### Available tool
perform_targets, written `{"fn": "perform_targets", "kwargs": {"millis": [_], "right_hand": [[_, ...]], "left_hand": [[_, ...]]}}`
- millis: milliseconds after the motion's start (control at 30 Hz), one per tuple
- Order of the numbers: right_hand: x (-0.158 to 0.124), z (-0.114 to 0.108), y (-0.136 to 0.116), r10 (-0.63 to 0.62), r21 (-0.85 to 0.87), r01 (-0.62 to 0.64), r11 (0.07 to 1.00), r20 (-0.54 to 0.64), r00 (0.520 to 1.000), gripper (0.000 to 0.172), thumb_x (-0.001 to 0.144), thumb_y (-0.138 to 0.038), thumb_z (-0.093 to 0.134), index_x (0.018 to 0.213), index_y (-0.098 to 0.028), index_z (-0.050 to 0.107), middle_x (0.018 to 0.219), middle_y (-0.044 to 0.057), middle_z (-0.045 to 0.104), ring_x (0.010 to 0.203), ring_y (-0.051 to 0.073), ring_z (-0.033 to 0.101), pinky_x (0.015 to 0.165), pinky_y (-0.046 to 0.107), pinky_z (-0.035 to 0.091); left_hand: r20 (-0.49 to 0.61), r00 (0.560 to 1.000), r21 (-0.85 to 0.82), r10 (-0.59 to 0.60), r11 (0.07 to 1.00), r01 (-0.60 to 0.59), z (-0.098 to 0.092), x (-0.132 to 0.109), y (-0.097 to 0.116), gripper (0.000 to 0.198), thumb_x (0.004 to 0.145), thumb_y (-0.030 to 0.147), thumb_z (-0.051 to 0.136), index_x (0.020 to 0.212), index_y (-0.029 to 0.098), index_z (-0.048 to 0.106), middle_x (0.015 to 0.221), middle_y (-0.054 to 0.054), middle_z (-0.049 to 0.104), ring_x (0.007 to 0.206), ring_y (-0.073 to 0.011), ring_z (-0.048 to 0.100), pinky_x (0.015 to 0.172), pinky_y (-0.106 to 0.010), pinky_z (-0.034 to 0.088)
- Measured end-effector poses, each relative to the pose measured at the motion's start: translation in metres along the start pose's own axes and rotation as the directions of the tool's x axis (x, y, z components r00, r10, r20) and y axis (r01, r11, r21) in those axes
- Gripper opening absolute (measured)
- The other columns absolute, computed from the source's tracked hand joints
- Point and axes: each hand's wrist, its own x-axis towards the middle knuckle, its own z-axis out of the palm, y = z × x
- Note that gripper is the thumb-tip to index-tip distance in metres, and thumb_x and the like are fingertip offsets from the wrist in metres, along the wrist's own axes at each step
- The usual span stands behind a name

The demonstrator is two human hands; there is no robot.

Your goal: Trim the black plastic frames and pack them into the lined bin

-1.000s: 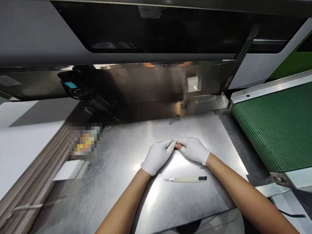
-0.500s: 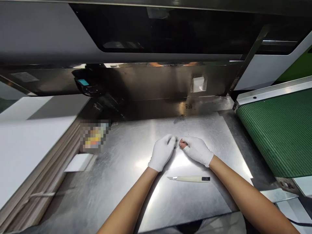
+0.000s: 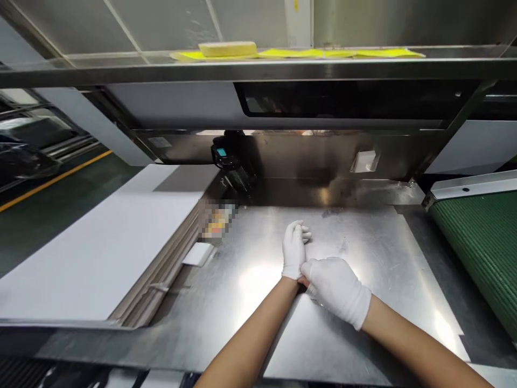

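My left hand [image 3: 294, 249], in a white glove, is turned on its side above the metal tabletop [image 3: 258, 318], its fingers loosely bent and apart, holding nothing. At its wrist, the gloved thumb and fingers of my right hand [image 3: 337, 288] pinch the cuff of the left glove [image 3: 291, 271]. A bit of bare fingertip shows under my right hand. The pale-handled knife cannot be made out; only a small glint shows below my right hand.
A tall stack of white boards [image 3: 121, 231] stands at the left, with a small white block [image 3: 197, 254] beside it. A dark device [image 3: 234, 167] sits behind. The green conveyor belt [image 3: 484, 242] runs along the right. Yellow sheets [image 3: 343, 53] lie on the shelf above.
The view has tilted up and turned left. My right hand has moved from near the left fingertips to the left wrist and gripped the cuff. The left fingers have opened.
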Motion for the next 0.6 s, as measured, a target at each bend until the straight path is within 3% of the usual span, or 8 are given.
{"fn": "perform_targets", "kwargs": {"millis": [133,300,467,533,600], "right_hand": [[0.008,-0.032,-0.018,-0.130,-0.103,0.132,0.986,0.033,0.991,0.026,0.099,-0.027,0.060,0.098,-0.020,0.085,0.089,0.012,0.081,0.074,0.029,0.071,0.068,0.038,0.049],[0.013,-0.063,-0.038,-0.257,-0.176,0.258,0.950,0.029,0.966,0.019,0.090,-0.026,0.066,0.085,-0.021,0.083,0.074,0.004,0.077,0.061,0.019,0.059,0.057,0.031,0.034],[0.007,-0.091,-0.022,-0.351,-0.097,0.339,0.936,-0.154,0.924,0.023,0.082,-0.021,0.066,0.061,-0.021,0.057,0.059,-0.005,0.056,0.059,0.013,0.035,0.056,0.029,0.025],[0.000,-0.100,-0.013,-0.359,-0.059,0.355,0.933,-0.236,0.903,0.030,0.078,-0.017,0.065,0.058,-0.021,0.043,0.057,-0.007,0.046,0.061,0.013,0.028,0.057,0.028,0.024],[-0.008,-0.105,-0.006,-0.360,-0.014,0.371,0.929,-0.273,0.892,0.036,0.074,-0.016,0.065,0.058,-0.021,0.033,0.057,-0.007,0.038,0.062,0.014,0.025,0.057,0.028,0.024]], "left_hand": [[0.015,1.000,-0.038,0.023,0.999,-0.022,-0.010,0.011,0.019,0.046,0.079,0.059,0.077,0.098,0.018,0.069,0.082,-0.003,0.067,0.069,-0.0181,0.066,0.063,-0.029,0.051],[-0.043,0.998,-0.167,0.052,0.984,-0.059,-0.006,0.022,0.059,0.055,0.089,0.071,0.065,0.095,0.016,0.068,0.077,-0.005,0.067,0.067,-0.0171,0.065,0.064,-0.029,0.050],[0.050,0.992,-0.273,0.115,0.957,-0.097,0.033,0.024,0.110,0.055,0.087,0.069,0.074,0.093,0.015,0.068,0.072,-0.003,0.062,0.062,-0.0148,0.060,0.068,-0.031,0.056],[0.076,0.983,-0.295,0.168,0.945,-0.138,0.051,0.019,0.128,0.049,0.087,0.061,0.078,0.100,0.015,0.070,0.079,-0.004,0.065,0.070,-0.0170,0.066,0.077,-0.036,0.061],[0.024,0.967,-0.306,0.253,0.923,-0.234,0.064,0.010,0.142,0.042,0.091,0.053,0.075,0.111,0.017,0.071,0.096,-0.007,0.071,0.087,-0.0199,0.072,0.091,-0.039,0.062]]}}
